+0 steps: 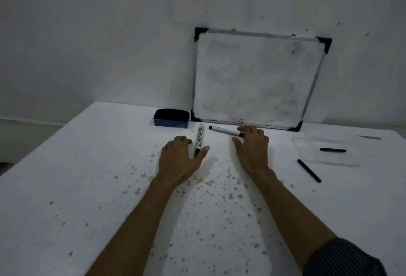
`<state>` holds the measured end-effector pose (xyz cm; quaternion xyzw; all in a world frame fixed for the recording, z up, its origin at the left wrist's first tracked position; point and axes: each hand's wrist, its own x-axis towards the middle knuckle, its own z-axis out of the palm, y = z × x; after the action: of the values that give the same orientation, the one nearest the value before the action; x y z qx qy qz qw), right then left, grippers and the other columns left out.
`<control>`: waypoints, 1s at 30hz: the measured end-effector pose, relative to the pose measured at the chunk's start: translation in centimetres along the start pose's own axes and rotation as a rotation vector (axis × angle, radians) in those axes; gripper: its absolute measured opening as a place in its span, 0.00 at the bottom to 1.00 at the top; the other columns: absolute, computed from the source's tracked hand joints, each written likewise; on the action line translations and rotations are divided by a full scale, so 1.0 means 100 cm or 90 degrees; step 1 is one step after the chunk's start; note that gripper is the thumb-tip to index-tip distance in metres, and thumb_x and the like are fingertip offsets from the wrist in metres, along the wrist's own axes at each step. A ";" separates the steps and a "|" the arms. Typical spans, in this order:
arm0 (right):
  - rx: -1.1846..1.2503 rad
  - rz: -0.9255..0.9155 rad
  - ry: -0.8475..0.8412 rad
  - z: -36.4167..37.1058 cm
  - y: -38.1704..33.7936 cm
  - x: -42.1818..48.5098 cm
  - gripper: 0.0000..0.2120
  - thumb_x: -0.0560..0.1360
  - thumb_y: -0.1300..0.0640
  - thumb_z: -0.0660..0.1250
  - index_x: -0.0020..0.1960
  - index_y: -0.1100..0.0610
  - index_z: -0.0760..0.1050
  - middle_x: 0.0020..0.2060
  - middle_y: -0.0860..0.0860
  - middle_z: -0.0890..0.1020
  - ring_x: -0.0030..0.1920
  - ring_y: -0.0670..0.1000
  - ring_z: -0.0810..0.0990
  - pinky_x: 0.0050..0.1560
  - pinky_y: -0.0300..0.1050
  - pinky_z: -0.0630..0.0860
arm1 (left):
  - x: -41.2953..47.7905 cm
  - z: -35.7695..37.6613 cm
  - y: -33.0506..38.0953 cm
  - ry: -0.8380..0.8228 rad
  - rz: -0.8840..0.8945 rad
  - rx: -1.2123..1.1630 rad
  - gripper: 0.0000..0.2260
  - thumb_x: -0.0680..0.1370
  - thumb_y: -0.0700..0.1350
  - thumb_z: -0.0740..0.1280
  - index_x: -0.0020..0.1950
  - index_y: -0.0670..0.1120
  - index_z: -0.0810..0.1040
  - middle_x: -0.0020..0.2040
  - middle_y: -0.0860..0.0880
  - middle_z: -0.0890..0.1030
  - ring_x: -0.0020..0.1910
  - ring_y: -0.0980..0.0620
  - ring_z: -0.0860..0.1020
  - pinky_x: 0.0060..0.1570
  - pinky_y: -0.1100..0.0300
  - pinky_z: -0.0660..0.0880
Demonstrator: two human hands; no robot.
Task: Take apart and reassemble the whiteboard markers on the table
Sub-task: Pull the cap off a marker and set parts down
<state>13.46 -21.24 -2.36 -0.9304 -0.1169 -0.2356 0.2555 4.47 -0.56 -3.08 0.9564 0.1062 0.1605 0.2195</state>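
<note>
Two white whiteboard markers lie on the white table (87, 165). One marker (200, 138) points away from me; my left hand (180, 159) rests flat beside it, thumb touching its near black end. The other marker (224, 131) lies crosswise near the whiteboard; the fingers of my right hand (252, 148) cover its right end. Both hands are spread with fingers apart, gripping nothing. Two thin black sticks, which may be ink cores, lie to the right: one black stick (332, 150) on a clear plastic sheet (325, 159), the other black stick (309, 170) on the bare table.
A small whiteboard (252, 78) with black corners leans against the wall at the table's far edge. A blue eraser (171, 118) sits to its left. The table's left edge runs diagonally; grey spots mark its surface.
</note>
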 end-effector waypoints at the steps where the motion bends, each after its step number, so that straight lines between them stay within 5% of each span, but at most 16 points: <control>1: 0.018 -0.004 -0.020 -0.005 -0.003 -0.011 0.16 0.78 0.55 0.72 0.64 0.57 0.79 0.60 0.55 0.81 0.61 0.59 0.77 0.63 0.54 0.70 | 0.002 -0.002 0.004 0.004 -0.021 -0.015 0.39 0.74 0.77 0.51 0.63 0.46 0.79 0.63 0.48 0.79 0.63 0.46 0.77 0.65 0.48 0.72; 5: 0.128 -0.010 -0.067 -0.029 -0.005 -0.057 0.15 0.79 0.61 0.69 0.66 0.59 0.76 0.64 0.55 0.75 0.63 0.55 0.77 0.66 0.47 0.74 | 0.014 -0.007 0.028 -0.001 -0.096 -0.005 0.36 0.77 0.73 0.57 0.69 0.45 0.77 0.69 0.43 0.76 0.68 0.42 0.73 0.68 0.47 0.67; 11: 0.196 0.011 -0.110 -0.065 0.010 -0.102 0.13 0.79 0.61 0.69 0.64 0.59 0.78 0.60 0.54 0.77 0.56 0.45 0.78 0.56 0.25 0.68 | 0.034 0.004 0.047 -0.008 -0.197 0.057 0.32 0.78 0.62 0.66 0.71 0.39 0.71 0.69 0.37 0.75 0.68 0.38 0.71 0.67 0.47 0.66; 18: 0.315 0.077 -0.096 -0.083 0.015 -0.110 0.13 0.79 0.59 0.70 0.63 0.57 0.78 0.55 0.51 0.81 0.51 0.44 0.80 0.49 0.22 0.72 | 0.019 0.006 0.042 0.050 -0.181 0.054 0.17 0.82 0.53 0.63 0.58 0.40 0.78 0.57 0.40 0.81 0.57 0.40 0.78 0.58 0.48 0.75; 23: 0.415 0.153 -0.088 -0.088 0.020 -0.104 0.11 0.80 0.54 0.69 0.63 0.51 0.78 0.50 0.45 0.84 0.46 0.41 0.83 0.44 0.31 0.78 | -0.032 -0.004 0.060 0.014 -0.140 -0.296 0.15 0.85 0.53 0.60 0.50 0.42 0.76 0.44 0.44 0.81 0.39 0.48 0.78 0.34 0.56 0.75; 27: 0.472 0.179 -0.105 -0.093 0.023 -0.098 0.14 0.81 0.50 0.68 0.65 0.51 0.79 0.51 0.48 0.86 0.42 0.44 0.86 0.48 0.45 0.83 | -0.063 -0.001 0.079 -0.099 -0.027 -0.328 0.16 0.83 0.61 0.62 0.55 0.49 0.80 0.47 0.52 0.82 0.45 0.54 0.81 0.41 0.61 0.77; 30: 0.507 0.191 -0.120 -0.097 0.021 -0.097 0.17 0.82 0.48 0.66 0.67 0.54 0.80 0.53 0.50 0.86 0.40 0.42 0.84 0.43 0.36 0.81 | -0.067 0.005 0.091 -0.122 0.010 -0.399 0.16 0.80 0.62 0.65 0.52 0.52 0.82 0.45 0.53 0.84 0.45 0.53 0.82 0.45 0.58 0.80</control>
<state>2.16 -29.15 -0.70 -0.7831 -0.0853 -0.0465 0.6143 -0.36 -10.57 -1.12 0.8539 0.0232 0.0964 0.5109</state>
